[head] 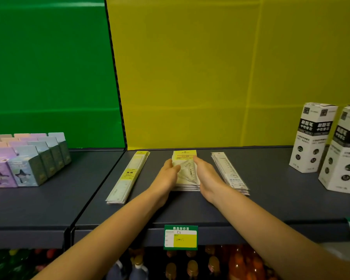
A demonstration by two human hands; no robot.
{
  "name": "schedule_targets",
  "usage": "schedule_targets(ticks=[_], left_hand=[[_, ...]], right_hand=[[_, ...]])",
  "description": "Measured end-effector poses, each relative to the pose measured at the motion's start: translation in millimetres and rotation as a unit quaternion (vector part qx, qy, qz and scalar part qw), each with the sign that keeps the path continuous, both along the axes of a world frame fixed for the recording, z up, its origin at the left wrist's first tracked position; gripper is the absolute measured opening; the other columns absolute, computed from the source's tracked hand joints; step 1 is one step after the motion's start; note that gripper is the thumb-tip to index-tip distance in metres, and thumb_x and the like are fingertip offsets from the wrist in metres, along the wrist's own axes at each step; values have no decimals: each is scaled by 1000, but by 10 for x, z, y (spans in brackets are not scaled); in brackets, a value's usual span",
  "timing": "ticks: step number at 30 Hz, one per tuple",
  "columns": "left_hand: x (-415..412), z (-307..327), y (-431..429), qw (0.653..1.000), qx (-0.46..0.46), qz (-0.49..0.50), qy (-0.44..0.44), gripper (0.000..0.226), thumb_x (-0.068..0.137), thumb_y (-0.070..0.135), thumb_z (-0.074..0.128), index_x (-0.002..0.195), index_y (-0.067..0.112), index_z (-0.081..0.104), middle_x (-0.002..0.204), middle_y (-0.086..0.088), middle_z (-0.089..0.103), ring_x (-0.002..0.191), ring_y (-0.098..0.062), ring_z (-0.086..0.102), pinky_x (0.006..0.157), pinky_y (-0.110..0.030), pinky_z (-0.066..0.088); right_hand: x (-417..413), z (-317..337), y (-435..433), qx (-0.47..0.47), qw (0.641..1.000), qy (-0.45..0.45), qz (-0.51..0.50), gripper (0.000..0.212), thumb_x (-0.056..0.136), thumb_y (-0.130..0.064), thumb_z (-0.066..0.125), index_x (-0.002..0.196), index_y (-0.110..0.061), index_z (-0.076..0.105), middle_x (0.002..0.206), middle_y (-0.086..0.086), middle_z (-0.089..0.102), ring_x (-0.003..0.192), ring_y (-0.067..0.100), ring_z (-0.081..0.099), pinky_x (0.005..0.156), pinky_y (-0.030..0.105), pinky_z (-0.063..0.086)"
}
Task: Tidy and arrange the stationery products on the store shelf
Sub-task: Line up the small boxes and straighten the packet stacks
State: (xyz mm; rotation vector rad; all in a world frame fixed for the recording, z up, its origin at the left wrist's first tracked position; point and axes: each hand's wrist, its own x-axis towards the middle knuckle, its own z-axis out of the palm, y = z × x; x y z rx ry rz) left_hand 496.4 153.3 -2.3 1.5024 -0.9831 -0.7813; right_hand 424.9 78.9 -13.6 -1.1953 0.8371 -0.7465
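1. A dark grey shelf sits under a yellow wall and a green wall.
2. The middle pile of packs lies between both hands, its long side pointing at the wall.
3. The left hand and right hand are equally near. Their flat, straight fingers press its sides and grab nothing.
4. There are three flat piles, counting the left pile and right pile, and two tall white boxes.
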Motion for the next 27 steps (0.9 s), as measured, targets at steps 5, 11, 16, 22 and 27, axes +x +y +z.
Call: schedule_targets(ticks=[5, 11, 16, 22, 27], left_hand=[[5, 11, 41, 999, 8, -14, -47, 45, 98, 10, 32, 142, 8, 24, 146, -9, 36, 110, -9, 38, 91, -20, 29], [74, 69, 62, 962, -37, 4, -272, 29, 94, 15, 44, 122, 15, 52, 132, -5, 52, 120, -17, 47, 92, -25, 39], [-157, 300, 39, 939, -80, -53, -330, 19, 92, 21, 49, 100, 13, 64, 99, 1, 63, 93, -18, 59, 76, -27, 46], [-675, 394, -218, 923, -106, -119, -350, 16, 90, 18, 54, 98, 9, 65, 94, -3, 66, 90, -19, 61, 79, -28, 46], [-1185, 334, -617, 909, -127, -143, -371, 16, 88, 17, 57, 102, 10, 61, 93, 1, 61, 84, -13, 57, 73, -18, 44]], right_hand=[[-95, 84, 20, -23, 999, 9, 39, 36, 98, -26, 35, 122, -9, 55, 124, 10, 62, 114, 23, 59, 106, 43, 40], [-657, 327, 105, -261, 953, 154, 7, 45, 95, -21, 43, 140, -15, 37, 143, -3, 41, 132, 12, 37, 108, 25, 28], [-1375, 476, 86, -417, 874, 244, -49, 27, 92, -20, 50, 118, -18, 60, 120, -3, 62, 105, 6, 54, 87, 17, 35], [-2270, 457, -143, -414, 861, 273, -113, 18, 89, -17, 54, 103, -21, 65, 104, -1, 66, 95, 7, 58, 77, 13, 42], [-2935, 424, -350, -423, 850, 284, -134, 13, 86, -17, 60, 95, -20, 68, 89, -9, 65, 80, -3, 57, 64, -1, 43]])
